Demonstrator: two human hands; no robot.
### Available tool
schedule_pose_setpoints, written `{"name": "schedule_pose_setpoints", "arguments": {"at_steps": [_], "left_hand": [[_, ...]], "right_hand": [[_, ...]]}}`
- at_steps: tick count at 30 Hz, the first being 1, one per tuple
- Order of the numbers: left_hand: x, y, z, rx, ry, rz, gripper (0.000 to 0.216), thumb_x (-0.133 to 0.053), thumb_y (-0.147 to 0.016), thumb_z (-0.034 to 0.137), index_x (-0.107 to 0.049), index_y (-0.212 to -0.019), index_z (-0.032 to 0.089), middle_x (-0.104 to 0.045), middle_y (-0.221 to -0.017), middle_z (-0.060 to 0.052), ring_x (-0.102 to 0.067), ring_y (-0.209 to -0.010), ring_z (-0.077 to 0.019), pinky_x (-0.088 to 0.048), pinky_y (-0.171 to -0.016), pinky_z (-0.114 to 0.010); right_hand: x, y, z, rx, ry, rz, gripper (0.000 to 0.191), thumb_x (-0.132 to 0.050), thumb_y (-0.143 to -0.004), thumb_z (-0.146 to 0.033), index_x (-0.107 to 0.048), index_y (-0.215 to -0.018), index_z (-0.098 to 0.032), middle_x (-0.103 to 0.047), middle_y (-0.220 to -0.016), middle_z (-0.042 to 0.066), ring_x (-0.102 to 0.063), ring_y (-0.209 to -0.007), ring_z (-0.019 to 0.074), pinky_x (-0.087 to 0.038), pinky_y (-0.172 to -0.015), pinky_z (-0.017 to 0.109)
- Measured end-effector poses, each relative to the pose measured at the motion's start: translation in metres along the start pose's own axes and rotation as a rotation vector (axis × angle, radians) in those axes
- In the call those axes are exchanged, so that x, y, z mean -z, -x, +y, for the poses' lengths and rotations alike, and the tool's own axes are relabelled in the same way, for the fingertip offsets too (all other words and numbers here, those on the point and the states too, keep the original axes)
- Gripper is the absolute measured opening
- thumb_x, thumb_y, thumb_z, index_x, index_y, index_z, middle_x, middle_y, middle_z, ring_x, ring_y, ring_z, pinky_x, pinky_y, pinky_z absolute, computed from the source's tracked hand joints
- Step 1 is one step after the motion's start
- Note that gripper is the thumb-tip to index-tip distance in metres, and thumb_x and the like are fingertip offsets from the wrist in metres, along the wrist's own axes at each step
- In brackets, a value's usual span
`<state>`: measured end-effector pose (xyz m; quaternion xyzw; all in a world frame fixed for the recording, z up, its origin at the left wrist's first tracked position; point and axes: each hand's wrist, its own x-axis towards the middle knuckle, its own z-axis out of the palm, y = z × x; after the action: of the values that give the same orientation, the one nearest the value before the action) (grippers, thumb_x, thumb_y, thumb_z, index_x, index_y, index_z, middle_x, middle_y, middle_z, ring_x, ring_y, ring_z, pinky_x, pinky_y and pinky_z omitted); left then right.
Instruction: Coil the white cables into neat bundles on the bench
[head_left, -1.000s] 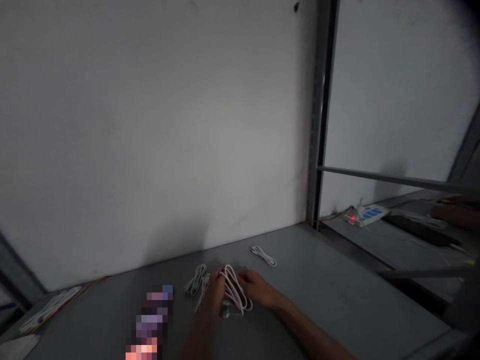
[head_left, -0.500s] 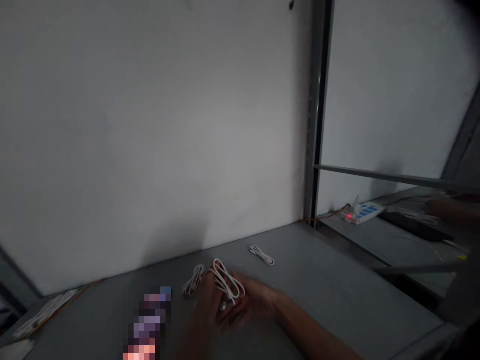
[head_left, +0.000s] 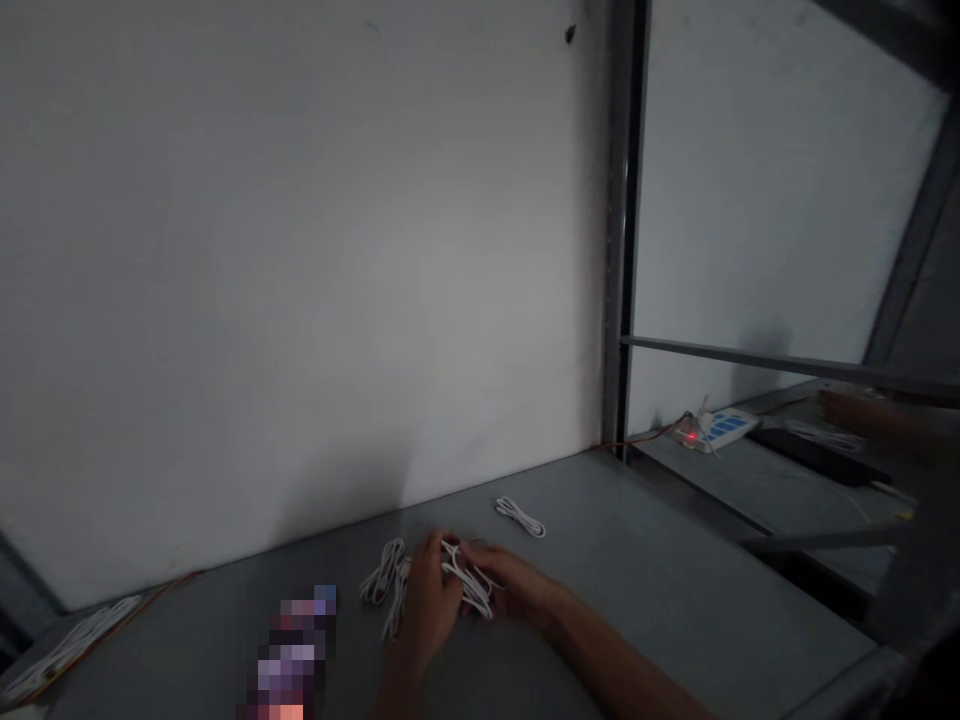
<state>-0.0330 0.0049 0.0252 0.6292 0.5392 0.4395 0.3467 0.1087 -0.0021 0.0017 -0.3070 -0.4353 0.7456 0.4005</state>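
A looped white cable [head_left: 474, 590] is held between my two hands, just above the grey shelf [head_left: 622, 560]. My left hand [head_left: 435, 590] closes on the coil from the left, and my right hand [head_left: 517, 580] grips it from the right, fingers wrapped about its far side. Part of the coil is hidden by the fingers. Left of my left hand lie more bundled white cables [head_left: 382, 572], one partly covered by that hand. Another coiled white cable [head_left: 520, 517] rests apart on the shelf, beyond my right hand.
A pixelated, blurred-out object [head_left: 289, 650] lies to the left. White cables [head_left: 71, 645] sit at the far left. Past the metal post [head_left: 619, 230], a white power strip [head_left: 716, 430] glows red beside a black object [head_left: 817, 457]. Another person's hand [head_left: 855, 408] is at the right.
The cable coil has been turned and gathered closer between my hands. My left hand has come up over its left side. More of the bundled cables at the left now shows.
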Motion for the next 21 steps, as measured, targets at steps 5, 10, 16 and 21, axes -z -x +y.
{"name": "schedule_pose_setpoints", "arguments": {"at_steps": [5,10,16,21], "left_hand": [[-0.004,0.004,-0.005,-0.171,-0.127,-0.069,0.025,-0.051,-0.073,0.026,-0.06,-0.096,0.024,-0.071,-0.103,-0.01,-0.066,-0.102,-0.0305,-0.05,-0.092,-0.045],[-0.004,0.005,0.0,-0.091,0.004,-0.181,0.023,-0.053,-0.078,0.037,-0.059,-0.098,0.026,-0.073,-0.106,-0.007,-0.067,-0.105,-0.0274,-0.051,-0.093,-0.039],[-0.009,-0.005,-0.018,0.006,0.418,-0.254,0.059,-0.071,-0.064,0.032,-0.052,-0.119,0.025,-0.065,-0.126,-0.009,-0.068,-0.096,-0.0261,-0.056,-0.067,-0.032],[-0.013,-0.006,-0.026,0.068,0.281,-0.231,0.055,-0.065,-0.075,0.05,-0.054,-0.124,0.027,-0.067,-0.124,-0.009,-0.069,-0.095,-0.0269,-0.054,-0.061,-0.031]], "right_hand": [[0.004,-0.007,0.007,0.13,0.135,0.068,0.061,-0.071,-0.068,-0.073,-0.067,-0.075,-0.013,-0.053,-0.054,-0.004,-0.043,-0.044,0.0067,-0.033,-0.043,0.019],[0.002,-0.005,0.004,0.156,0.116,0.104,0.064,-0.066,-0.068,-0.078,-0.064,-0.067,-0.014,-0.046,-0.048,-0.006,-0.032,-0.039,0.0047,-0.019,-0.036,0.019],[0.004,0.001,-0.005,0.15,-0.132,0.116,0.054,-0.075,-0.069,-0.067,-0.064,-0.071,-0.014,-0.046,-0.053,-0.006,-0.026,-0.041,0.0027,-0.007,-0.037,0.018],[0.004,0.001,-0.01,0.184,-0.153,0.172,0.05,-0.067,-0.078,-0.065,-0.063,-0.072,-0.015,-0.046,-0.057,-0.005,-0.022,-0.042,0.003,-0.006,-0.037,0.017]]}}
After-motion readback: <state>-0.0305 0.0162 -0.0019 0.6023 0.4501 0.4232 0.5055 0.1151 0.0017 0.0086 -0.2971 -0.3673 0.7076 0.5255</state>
